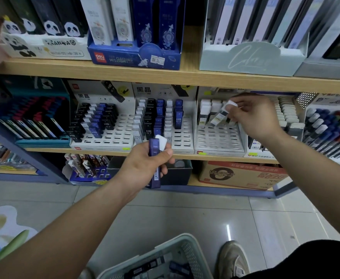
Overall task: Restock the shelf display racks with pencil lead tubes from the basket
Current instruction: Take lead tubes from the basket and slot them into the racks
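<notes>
Both forearms are bare, with a beige laced sneaker (232, 258) and dark trousers (305, 260) below.

Left hand (145, 164) grips blue tube (155, 158); right hand (253, 115) holds white-capped tube (224, 113)

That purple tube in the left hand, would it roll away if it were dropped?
Probably not: the purple tube looks flat-sided, so it should slide or lie still. It seems stiff plastic, held straight by the left hand. It is likely light, since fingers alone pinch it.
</notes>
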The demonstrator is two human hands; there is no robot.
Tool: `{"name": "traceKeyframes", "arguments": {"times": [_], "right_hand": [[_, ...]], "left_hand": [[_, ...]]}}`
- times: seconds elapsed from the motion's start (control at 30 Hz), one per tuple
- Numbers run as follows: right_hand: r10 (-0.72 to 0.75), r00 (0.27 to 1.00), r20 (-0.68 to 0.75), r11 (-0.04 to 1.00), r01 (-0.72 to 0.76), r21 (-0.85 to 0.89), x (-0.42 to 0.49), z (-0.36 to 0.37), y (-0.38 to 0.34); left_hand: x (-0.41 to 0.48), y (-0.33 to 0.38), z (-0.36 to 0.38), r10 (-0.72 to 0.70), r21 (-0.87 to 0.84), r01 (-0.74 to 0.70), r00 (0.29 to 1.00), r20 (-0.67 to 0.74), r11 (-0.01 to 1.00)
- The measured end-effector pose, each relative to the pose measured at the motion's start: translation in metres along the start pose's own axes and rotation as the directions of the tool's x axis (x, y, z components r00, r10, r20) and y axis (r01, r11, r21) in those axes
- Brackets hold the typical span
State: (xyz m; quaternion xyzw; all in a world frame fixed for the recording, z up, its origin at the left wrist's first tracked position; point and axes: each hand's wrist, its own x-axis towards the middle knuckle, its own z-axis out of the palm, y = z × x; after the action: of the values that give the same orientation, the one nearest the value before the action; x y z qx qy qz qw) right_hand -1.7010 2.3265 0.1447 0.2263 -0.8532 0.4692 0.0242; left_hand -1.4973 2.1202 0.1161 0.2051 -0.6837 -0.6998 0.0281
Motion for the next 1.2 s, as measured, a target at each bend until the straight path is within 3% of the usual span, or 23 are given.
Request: {"name": "traceKeyframes", "arguments": {"times": [0.23, 0.4, 0.6, 0.97, 1.2], "right_hand": [[-0.028, 1.0, 0.005, 0.983, 0.029, -0.182, 0.006, 0.002, 0.027], [-0.087, 0.993, 0.083, 0.957, 0.107, -0.27, 0.005, -0.001, 0.023], [-0.288, 0.949, 0.125, 0.846, 0.314, -0.431, 0.014, 0.007, 0.021], [-0.338, 0.938, 0.076, 0.83, 0.335, -0.447, 0.014, 0.028, 0.027], [-0.201, 0.974, 0.103, 0.822, 0.225, -0.523, 0.012, 0.029, 0.022]], "left_hand": [[0.001, -0.002, 0.002, -0.048, 0.024, 0.048, 0.999, -0.009, 0.999], [0.001, -0.003, 0.006, -0.1, -0.062, 0.1, 0.995, 0.0, 0.993], [0.002, -0.005, 0.005, -0.105, -0.039, 0.106, 0.994, 0.012, 0.994], [0.003, -0.006, -0.001, -0.107, 0.02, 0.107, 0.994, 0.007, 0.994], [-0.001, 0.0, 0.0, -0.15, -0.077, 0.154, 0.987, 0.064, 0.985]]}}
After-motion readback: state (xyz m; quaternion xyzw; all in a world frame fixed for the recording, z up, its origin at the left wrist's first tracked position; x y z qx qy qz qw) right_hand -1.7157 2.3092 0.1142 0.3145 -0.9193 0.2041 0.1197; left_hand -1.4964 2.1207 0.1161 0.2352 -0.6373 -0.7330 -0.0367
